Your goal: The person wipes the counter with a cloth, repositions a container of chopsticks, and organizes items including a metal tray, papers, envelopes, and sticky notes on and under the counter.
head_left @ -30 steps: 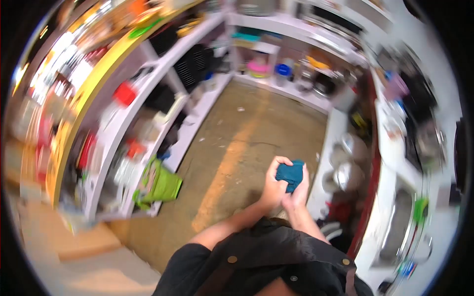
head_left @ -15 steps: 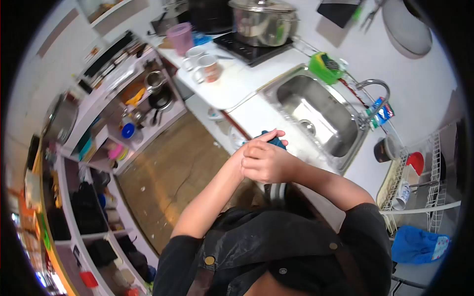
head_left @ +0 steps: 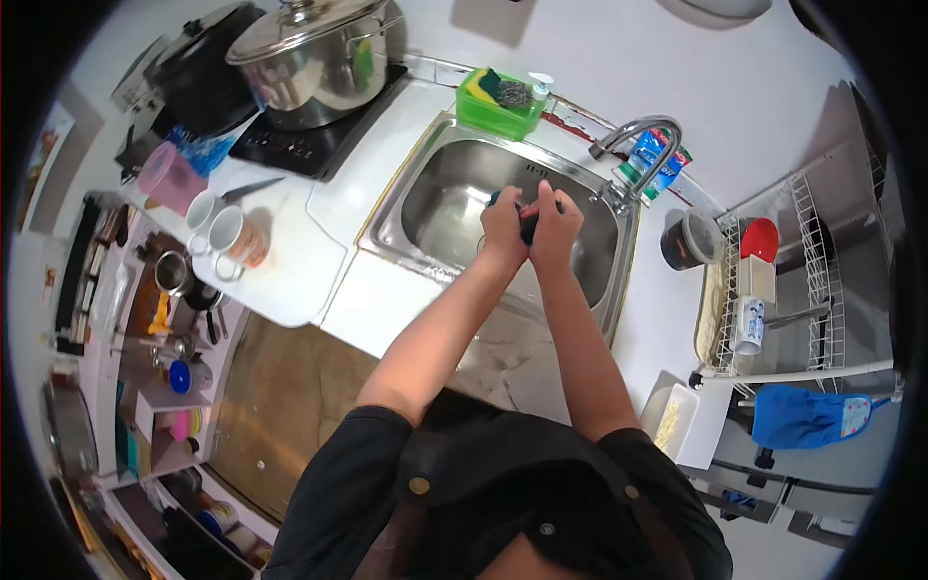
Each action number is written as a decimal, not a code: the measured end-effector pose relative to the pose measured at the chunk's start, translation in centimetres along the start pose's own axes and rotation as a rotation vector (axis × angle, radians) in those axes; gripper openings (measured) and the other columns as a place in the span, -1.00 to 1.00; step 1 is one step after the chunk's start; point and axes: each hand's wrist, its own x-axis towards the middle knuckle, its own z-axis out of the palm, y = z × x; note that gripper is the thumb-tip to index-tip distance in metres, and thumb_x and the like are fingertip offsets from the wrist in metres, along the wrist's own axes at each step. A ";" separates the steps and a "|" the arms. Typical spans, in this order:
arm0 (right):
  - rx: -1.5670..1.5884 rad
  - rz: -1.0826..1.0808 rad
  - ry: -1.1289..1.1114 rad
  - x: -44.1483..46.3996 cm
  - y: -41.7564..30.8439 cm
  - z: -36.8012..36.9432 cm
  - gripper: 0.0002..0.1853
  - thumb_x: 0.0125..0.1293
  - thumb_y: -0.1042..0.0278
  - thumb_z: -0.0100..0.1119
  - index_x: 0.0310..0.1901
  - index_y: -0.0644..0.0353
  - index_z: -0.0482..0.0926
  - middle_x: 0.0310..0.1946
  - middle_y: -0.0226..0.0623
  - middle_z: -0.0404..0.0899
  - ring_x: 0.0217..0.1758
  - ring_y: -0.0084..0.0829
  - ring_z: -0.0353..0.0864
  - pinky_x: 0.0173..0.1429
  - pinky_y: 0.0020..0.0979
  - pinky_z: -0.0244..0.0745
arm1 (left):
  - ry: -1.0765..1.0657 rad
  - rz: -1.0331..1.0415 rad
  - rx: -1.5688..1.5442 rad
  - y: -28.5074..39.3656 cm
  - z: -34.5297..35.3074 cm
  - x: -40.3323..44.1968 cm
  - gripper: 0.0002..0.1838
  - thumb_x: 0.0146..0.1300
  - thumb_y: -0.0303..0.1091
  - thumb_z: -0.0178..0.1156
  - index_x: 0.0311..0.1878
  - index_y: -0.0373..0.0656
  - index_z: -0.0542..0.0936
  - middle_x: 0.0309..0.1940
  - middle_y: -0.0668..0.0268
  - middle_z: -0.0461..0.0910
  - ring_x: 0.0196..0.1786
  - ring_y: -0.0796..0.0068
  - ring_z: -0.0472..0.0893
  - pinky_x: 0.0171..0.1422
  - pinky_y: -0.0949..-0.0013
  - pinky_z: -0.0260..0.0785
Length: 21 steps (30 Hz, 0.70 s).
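Observation:
Over the steel sink (head_left: 440, 188), my left hand (head_left: 502, 227) and my right hand (head_left: 557, 228) are close together, both with curled fingers. Between them they squeeze a dark teal cloth (head_left: 529, 229), bunched up and mostly hidden by the fingers. A little of it pokes out above my left hand. Right of and beyond my hands, the faucet (head_left: 652, 130) arches over the basin; no water can be made out running from it.
A green caddy (head_left: 503, 114) with sponge and scourer stands behind the sink. To the left are mugs (head_left: 237, 240), a knife (head_left: 253, 188) and a large pot (head_left: 309, 72) on a black cooktop (head_left: 275, 145). A dish rack (head_left: 807, 271) and white tray (head_left: 675, 425) are on the right.
Both hands have moved from in front of the counter edge to over the sink, still gripping the cloth. The view has turned to face the sink more directly.

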 end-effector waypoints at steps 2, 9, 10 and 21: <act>0.191 0.126 0.138 2.2 3.4 0.0 -0.67 0.29 0.35 0.16 -0.61 0.22 0.39 -0.72 -0.41 0.38 -0.69 -0.57 0.36 -0.49 -0.49 0.34 | 0.031 0.270 0.411 0.1 -0.1 1.9 -0.79 0.06 -0.33 0.12 -0.58 -0.22 0.40 -0.64 0.30 0.41 -0.57 0.46 0.41 -0.45 0.32 0.32; 0.610 0.625 -0.086 6.6 9.2 -1.0 -0.94 0.21 0.53 0.01 -0.34 0.27 0.50 -0.37 -0.28 0.52 -0.34 -0.40 0.54 -0.23 -0.34 0.51 | -0.316 1.016 1.404 3.3 -0.7 3.9 -0.81 -0.05 -0.28 0.24 -0.54 -0.17 0.49 -0.53 0.13 0.49 -0.40 -0.02 0.51 -0.37 0.10 0.34; 0.610 0.676 -0.209 6.8 9.0 -0.9 -0.92 0.21 0.53 0.00 -0.32 0.29 0.50 -0.34 -0.26 0.53 -0.32 -0.38 0.56 -0.21 -0.34 0.52 | -0.370 1.059 1.442 4.0 -0.4 3.8 -0.81 -0.09 -0.27 0.25 -0.54 -0.15 0.50 -0.52 0.14 0.50 -0.40 0.00 0.53 -0.35 0.10 0.37; -0.033 0.840 -0.518 10.3 7.3 1.0 -0.84 0.29 0.27 0.05 -0.31 0.17 0.50 -0.37 -0.39 0.56 -0.32 -0.49 0.59 -0.20 -0.43 0.53 | -1.053 1.294 1.621 7.9 1.0 3.1 -0.78 -0.17 -0.29 0.35 -0.39 0.07 0.56 -0.43 0.35 0.54 -0.32 0.28 0.62 -0.32 0.24 0.48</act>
